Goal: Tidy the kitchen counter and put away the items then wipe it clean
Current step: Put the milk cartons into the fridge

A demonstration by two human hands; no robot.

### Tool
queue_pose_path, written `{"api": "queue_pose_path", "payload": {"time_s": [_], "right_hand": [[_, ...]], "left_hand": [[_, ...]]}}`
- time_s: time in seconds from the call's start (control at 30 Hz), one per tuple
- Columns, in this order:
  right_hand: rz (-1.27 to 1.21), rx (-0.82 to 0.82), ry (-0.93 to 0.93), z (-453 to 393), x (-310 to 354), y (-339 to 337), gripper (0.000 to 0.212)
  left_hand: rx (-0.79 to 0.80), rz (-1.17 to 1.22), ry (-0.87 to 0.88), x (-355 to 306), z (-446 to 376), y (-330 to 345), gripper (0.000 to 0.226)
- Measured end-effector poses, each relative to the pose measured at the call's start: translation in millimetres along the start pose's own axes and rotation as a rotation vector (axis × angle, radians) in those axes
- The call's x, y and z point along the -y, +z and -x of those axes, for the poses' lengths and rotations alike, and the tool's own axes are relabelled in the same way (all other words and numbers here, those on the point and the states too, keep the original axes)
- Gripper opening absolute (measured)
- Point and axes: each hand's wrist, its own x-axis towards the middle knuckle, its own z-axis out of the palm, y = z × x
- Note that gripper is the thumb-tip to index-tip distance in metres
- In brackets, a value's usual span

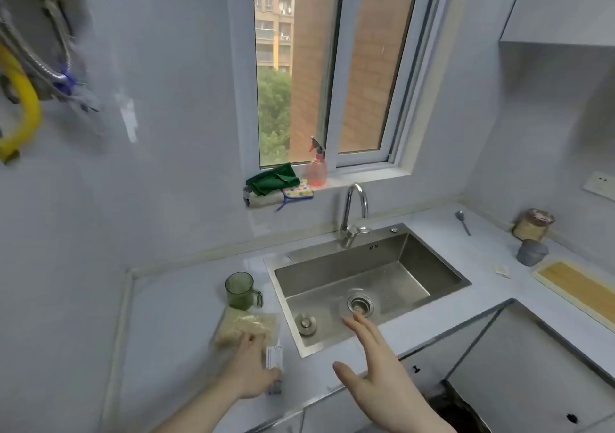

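Observation:
My left hand (251,367) grips a clear bag of pale grains (244,327) lying on the pale counter (173,349) left of the sink; a small white packet (274,357) lies under the hand's edge. A green transparent mug (240,291) stands just behind the bag. My right hand (376,372) hovers flat, fingers straight, over the front rim of the steel sink (416,276), holding nothing. Folded green and dotted cloths (276,183) and a pink spray bottle (316,166) sit on the window sill.
On the right counter lie a spoon (463,221), a covered jar (532,224), a grey lidded pot (531,252), a small scrap (502,270) and a wooden board (579,287). A sink plug (306,324) rests in the basin. Tap (354,212) behind.

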Motion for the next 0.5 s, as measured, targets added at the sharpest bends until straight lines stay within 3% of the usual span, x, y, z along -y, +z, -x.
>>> {"api": "queue_pose_path", "payload": {"time_s": [0.13, 0.33, 0.5], "right_hand": [[0.000, 0.013, 0.059, -19, 5, 6, 0.069], [0.010, 0.018, 0.122, -26, 3, 22, 0.069], [0.013, 0.024, 0.174, -12, -6, 36, 0.068]], "left_hand": [[0.073, 0.027, -0.065, 0, -20, 11, 0.098], [0.098, -0.037, -0.071, 13, -45, 34, 0.072], [0.128, -0.024, -0.020, 8, -47, 38, 0.074]]}}
